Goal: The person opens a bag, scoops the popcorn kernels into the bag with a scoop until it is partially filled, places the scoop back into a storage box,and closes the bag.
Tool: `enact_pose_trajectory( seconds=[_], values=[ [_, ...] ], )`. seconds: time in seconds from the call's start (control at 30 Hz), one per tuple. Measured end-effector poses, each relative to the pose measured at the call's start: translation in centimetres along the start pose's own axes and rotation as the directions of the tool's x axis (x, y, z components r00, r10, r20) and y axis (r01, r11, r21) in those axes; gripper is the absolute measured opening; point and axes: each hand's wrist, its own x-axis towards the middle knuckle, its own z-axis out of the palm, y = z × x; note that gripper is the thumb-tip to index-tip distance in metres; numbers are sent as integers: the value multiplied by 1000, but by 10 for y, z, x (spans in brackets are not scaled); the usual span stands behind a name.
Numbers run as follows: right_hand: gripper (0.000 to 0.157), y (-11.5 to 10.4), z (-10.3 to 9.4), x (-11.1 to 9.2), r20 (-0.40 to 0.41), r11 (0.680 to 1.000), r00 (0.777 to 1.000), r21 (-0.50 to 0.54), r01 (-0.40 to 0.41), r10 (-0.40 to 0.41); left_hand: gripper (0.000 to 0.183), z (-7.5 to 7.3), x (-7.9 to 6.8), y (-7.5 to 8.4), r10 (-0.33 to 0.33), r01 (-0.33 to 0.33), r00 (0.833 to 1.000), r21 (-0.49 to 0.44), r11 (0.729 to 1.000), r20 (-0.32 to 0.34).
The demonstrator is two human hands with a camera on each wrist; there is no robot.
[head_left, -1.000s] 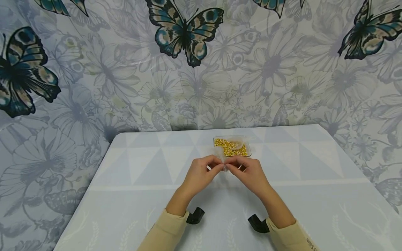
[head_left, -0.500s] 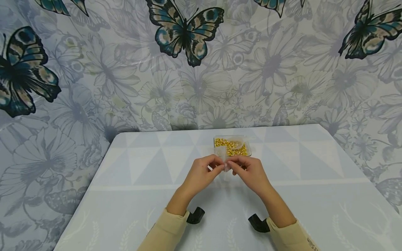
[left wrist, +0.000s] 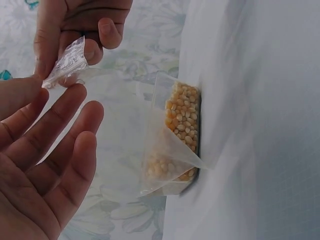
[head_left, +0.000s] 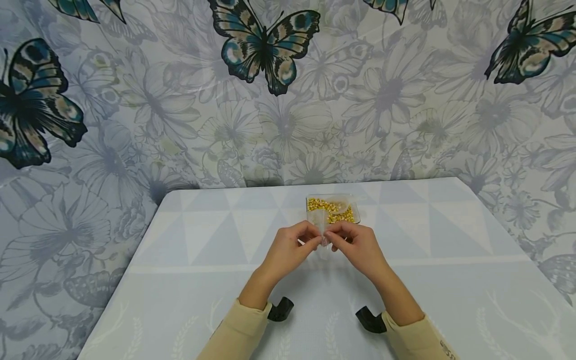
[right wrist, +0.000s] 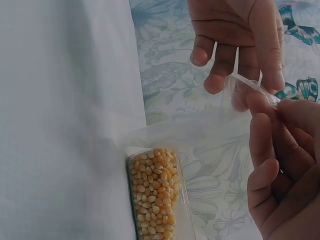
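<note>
A clear plastic zip bag (left wrist: 117, 135) hangs between my two hands, its body trailing down and away from the fingers. My left hand (head_left: 288, 250) pinches the bag's top edge between thumb and index finger, the other fingers spread loosely. From the opposite side my right hand (head_left: 357, 249) pinches the same edge with thumb and index finger. The fingertips of both hands almost meet. Behind the bag, a clear box (right wrist: 189, 212) holds yellow corn kernels (right wrist: 155, 195). In the left wrist view the bag's lower corner overlaps the box.
The box stands toward the far side of a table (head_left: 234, 310) with a pale patterned cover. Inside it, a translucent curved piece (head_left: 343, 205) lies on the kernels. A butterfly-patterned wall covering (head_left: 180, 100) rises behind the table. Black wrist mounts (head_left: 280, 309) stick out at the sleeves.
My right fingertips have shifted slightly right along the bag's edge, leaving a small gap between the hands. The bag's upper part now looks broader in the head view. The box has stayed put.
</note>
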Motion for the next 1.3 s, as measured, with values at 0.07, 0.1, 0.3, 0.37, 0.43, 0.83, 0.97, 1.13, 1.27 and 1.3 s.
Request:
enact_pose_trajectory(
  seconds=[0.07,0.1,0.3,0.37,0.43,0.83,0.97,1.13,1.27,1.3],
  values=[
    [7,0,0,0,3,1000,1000,-3,-3,3,5,0,0,1,-1,1,1000,6,1000,6],
    [7,-1,0,0,5,1000,1000,-5,-6,6,5,0,0,1,-1,1,1000,11,1000,9],
    [5,-1,1,0,22,1000,1000,-23,-16,17,11,0,-2,2,-6,5,1000,48,999,24],
    [5,0,2,0,26,999,999,-29,-18,19,12,1,-2,2,-8,6,1000,59,998,27],
    [5,0,2,0,30,999,999,-33,-19,20,12,1,-2,3,-11,9,999,67,998,32],
    [8,1,3,0,64,1000,998,20,-15,14,9,2,-1,4,-25,24,998,16,1000,56],
    [9,2,4,0,83,999,996,47,-25,22,7,2,-1,4,-17,16,998,14,1000,57],
    [9,5,4,0,101,996,995,81,-26,18,4,1,-2,5,-20,19,998,14,1000,65],
    [7,5,4,0,122,994,993,111,-16,3,5,-1,-2,5,-25,25,997,-2,1000,72],
    [7,5,4,0,126,993,992,115,-11,-4,5,-1,-2,5,-23,23,997,-6,1000,73]
  ],
)
